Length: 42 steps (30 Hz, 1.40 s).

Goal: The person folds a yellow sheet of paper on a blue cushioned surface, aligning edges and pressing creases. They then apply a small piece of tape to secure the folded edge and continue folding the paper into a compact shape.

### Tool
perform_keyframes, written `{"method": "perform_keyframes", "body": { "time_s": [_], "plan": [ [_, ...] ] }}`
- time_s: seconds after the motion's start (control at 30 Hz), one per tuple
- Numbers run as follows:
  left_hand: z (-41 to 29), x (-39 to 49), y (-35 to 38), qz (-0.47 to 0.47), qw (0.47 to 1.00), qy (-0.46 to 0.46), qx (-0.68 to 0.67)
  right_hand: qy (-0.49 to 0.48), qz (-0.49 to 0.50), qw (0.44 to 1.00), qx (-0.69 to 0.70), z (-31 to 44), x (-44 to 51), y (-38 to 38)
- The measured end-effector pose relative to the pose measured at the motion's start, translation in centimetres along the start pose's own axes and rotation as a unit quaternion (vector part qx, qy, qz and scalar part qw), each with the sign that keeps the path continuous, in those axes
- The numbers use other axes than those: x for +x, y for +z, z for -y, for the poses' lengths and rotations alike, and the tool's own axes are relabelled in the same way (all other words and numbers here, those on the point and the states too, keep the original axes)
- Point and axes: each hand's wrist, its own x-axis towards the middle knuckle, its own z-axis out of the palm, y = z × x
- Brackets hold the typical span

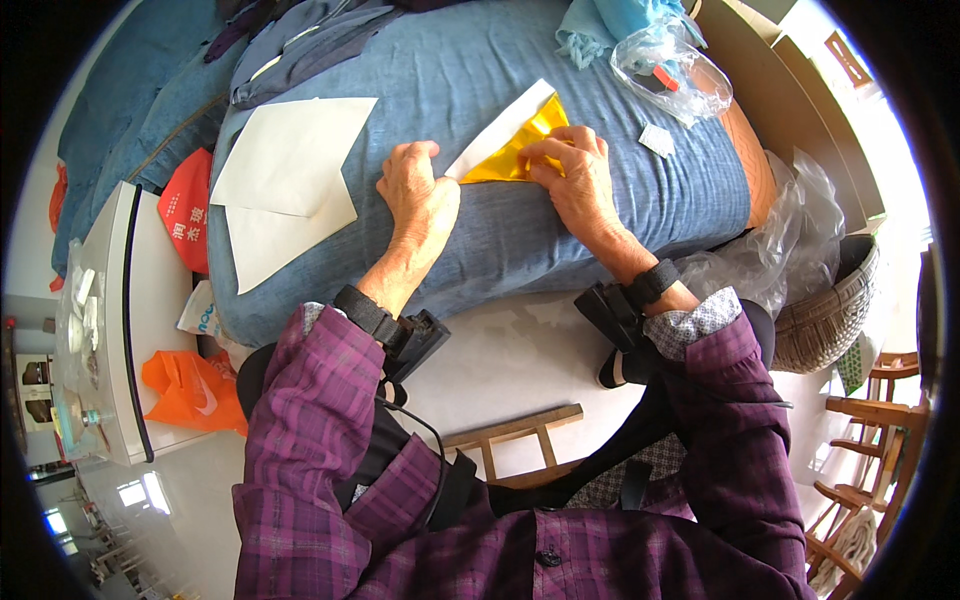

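A folded sheet of paper (501, 135), white on one side and shiny gold on the other, lies on the blue cloth surface (450, 232) before me. My left hand (420, 184) presses its left corner with the thumb, the fingers curled. My right hand (574, 169) has its fingertips on the gold face near the right edge; whether they pinch it is partly hidden. Left of my hands lie overlapping white sheets (292, 157) with pointed corners. To the right of the gold paper is a small whitish patterned square (657, 140).
Dark clothing (300, 52) lies at the back left. A clear plastic bag (675, 71) is at the back right, above a woven basket (825, 322) holding plastic. An orange bag (187, 390) hangs by the white cabinet (161, 300) at left. Wooden stool rungs (517, 442) show below.
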Motion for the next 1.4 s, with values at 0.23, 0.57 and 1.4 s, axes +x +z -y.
{"method": "perform_keyframes", "body": {
  "time_s": [0.23, 0.57, 1.4],
  "plan": [
    [-1.6, -0.7, -1.4, -0.065, 0.971, 0.213, 0.087, 0.005, -0.006, 1.0, 0.005, 0.1, 0.1, 0.1],
    [-6.2, -5.7, -1.5, 0.094, 0.931, 0.339, 0.097, 0.012, -0.002, 1.0, 0.006, 0.6, 0.1, 0.0],
    [-4.7, -6.5, -0.2, 0.09, 0.936, 0.302, 0.154, 0.031, 0.002, 0.999, -0.007, 0.7, 0.1, 0.0]
  ]
}}
